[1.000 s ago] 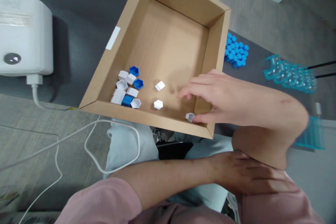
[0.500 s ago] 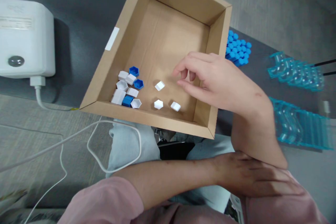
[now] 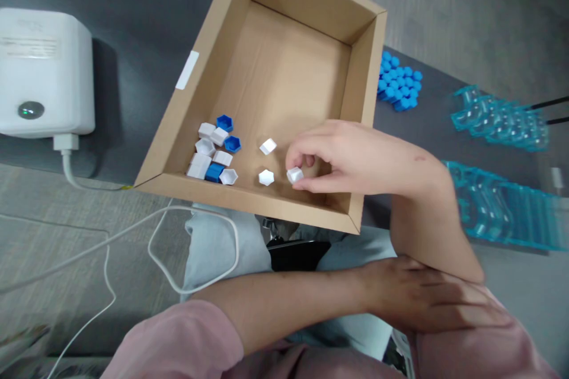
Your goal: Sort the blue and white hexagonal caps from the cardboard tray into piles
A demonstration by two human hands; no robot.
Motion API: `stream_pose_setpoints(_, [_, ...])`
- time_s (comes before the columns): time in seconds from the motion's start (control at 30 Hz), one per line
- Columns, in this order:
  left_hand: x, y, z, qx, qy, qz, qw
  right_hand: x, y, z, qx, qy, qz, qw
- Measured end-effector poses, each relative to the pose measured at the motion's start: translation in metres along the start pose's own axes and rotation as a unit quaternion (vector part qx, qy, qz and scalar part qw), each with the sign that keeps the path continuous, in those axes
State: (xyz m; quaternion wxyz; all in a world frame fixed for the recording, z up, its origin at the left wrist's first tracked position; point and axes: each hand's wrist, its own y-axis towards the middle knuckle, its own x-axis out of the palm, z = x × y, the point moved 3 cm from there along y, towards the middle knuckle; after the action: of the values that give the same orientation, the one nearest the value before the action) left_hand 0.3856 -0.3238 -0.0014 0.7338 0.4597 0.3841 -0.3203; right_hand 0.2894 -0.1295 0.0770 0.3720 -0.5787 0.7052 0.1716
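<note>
My right hand (image 3: 342,157) reaches into the cardboard box (image 3: 249,196) and pinches a white hexagonal cap (image 3: 294,175) between thumb and forefinger, low over the box floor near the front wall. Two more white caps (image 3: 266,177) lie loose just left of it. A cluster of white and blue hexagonal caps (image 3: 214,153) sits in the box's near left corner. My left hand (image 3: 422,302) lies flat with its fingers spread on my right upper arm, holding nothing.
A pile of blue caps (image 3: 399,87) lies on the dark table right of the box. Clear blue tube racks (image 3: 498,121) stand further right. A white device (image 3: 44,71) with a white cable (image 3: 178,213) is at the left. A black object (image 3: 296,254) rests on my lap.
My right hand left a white cap on the box floor, lifted away from the near right corner, then came down and pinched that cap. The left hand stayed on my arm.
</note>
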Motion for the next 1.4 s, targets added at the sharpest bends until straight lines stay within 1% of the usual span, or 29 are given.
stream_pose_setpoints(0.07, [0.003, -0.001, 0.002, 0.02, -0.008, 0.054, 0.998, -0.011, -0.003, 0.002, -0.036, 0.059, 0.06, 0.996])
stream_pose_setpoints(0.1, [0.005, -0.002, 0.002, 0.025, -0.016, 0.07, 0.997, -0.019, -0.007, 0.003, -0.053, 0.088, 0.101, 0.99])
stream_pose_setpoints(0.13, [0.007, -0.002, 0.002, 0.026, -0.026, 0.074, 0.997, -0.027, -0.013, 0.005, -0.069, 0.111, 0.152, 0.98])
stream_pose_setpoints(0.17, [0.008, -0.003, 0.002, 0.027, -0.037, 0.071, 0.996, -0.036, -0.021, 0.008, -0.07, 0.124, 0.207, 0.968])
stream_pose_setpoints(0.2, [0.009, -0.004, 0.002, 0.03, -0.045, 0.062, 0.997, -0.044, -0.031, 0.014, -0.053, 0.125, 0.264, 0.955])
stream_pose_setpoints(0.23, [0.009, -0.005, 0.002, 0.035, -0.052, 0.051, 0.997, -0.05, -0.043, 0.021, -0.017, 0.11, 0.316, 0.942])
stream_pose_setpoints(0.3, [0.008, -0.006, 0.002, 0.052, -0.059, 0.032, 0.996, -0.058, -0.072, 0.04, 0.095, 0.05, 0.393, 0.913])
stream_pose_setpoints(0.33, [0.007, -0.006, 0.002, 0.066, -0.062, 0.025, 0.996, -0.058, -0.087, 0.051, 0.159, 0.016, 0.408, 0.899])
stream_pose_setpoints(0.37, [0.007, -0.005, 0.003, 0.08, -0.065, 0.021, 0.994, -0.057, -0.1, 0.063, 0.202, -0.006, 0.415, 0.887])
stream_pose_setpoints(0.4, [0.007, -0.005, 0.004, 0.095, -0.07, 0.021, 0.993, -0.054, -0.112, 0.074, 0.227, -0.015, 0.415, 0.881])
stream_pose_setpoints(0.43, [0.007, -0.004, 0.006, 0.105, -0.074, 0.023, 0.991, -0.051, -0.12, 0.085, 0.243, -0.014, 0.407, 0.88])
stream_pose_setpoints(0.5, [0.009, -0.004, 0.009, 0.112, -0.078, 0.025, 0.99, -0.043, -0.13, 0.102, 0.249, 0.003, 0.382, 0.89])
stream_pose_setpoints(0.57, [0.011, -0.004, 0.012, 0.103, -0.071, 0.023, 0.992, -0.037, -0.13, 0.112, 0.239, 0.026, 0.351, 0.905])
stream_pose_setpoints(0.63, [0.015, -0.004, 0.014, 0.096, -0.06, 0.015, 0.993, -0.033, -0.125, 0.115, 0.227, 0.052, 0.327, 0.916])
stream_pose_setpoints(0.73, [0.017, -0.005, 0.017, 0.097, -0.051, 0.005, 0.994, -0.03, -0.117, 0.114, 0.216, 0.091, 0.302, 0.924])
stream_pose_setpoints(0.8, [0.018, -0.005, 0.017, 0.098, -0.048, -0.003, 0.994, -0.029, -0.115, 0.114, 0.207, 0.103, 0.296, 0.927])
stream_pose_setpoints(0.9, [0.018, -0.006, 0.017, 0.092, -0.044, -0.008, 0.995, -0.028, -0.114, 0.116, 0.197, 0.089, 0.297, 0.93])
stream_pose_setpoints(0.97, [0.017, -0.006, 0.017, 0.086, -0.044, -0.003, 0.995, -0.027, -0.114, 0.117, 0.195, 0.082, 0.298, 0.931])
stream_pose_setpoints(1.1, [0.015, -0.007, 0.017, 0.078, -0.048, 0.012, 0.996, -0.024, -0.11, 0.119, 0.182, 0.103, 0.283, 0.936])
stream_pose_setpoints(1.17, [0.015, -0.007, 0.016, 0.078, -0.049, 0.011, 0.996, -0.023, -0.108, 0.119, 0.178, 0.106, 0.279, 0.938])
stream_pose_setpoints(1.3, [0.015, -0.005, 0.016, 0.087, -0.05, 0.005, 0.995, -0.025, -0.107, 0.119, 0.192, 0.069, 0.298, 0.932])
stream_pose_setpoints(1.4, [0.012, -0.003, 0.015, 0.091, -0.043, 0.02, 0.995, -0.027, -0.108, 0.116, 0.209, 0.03, 0.335, 0.918])
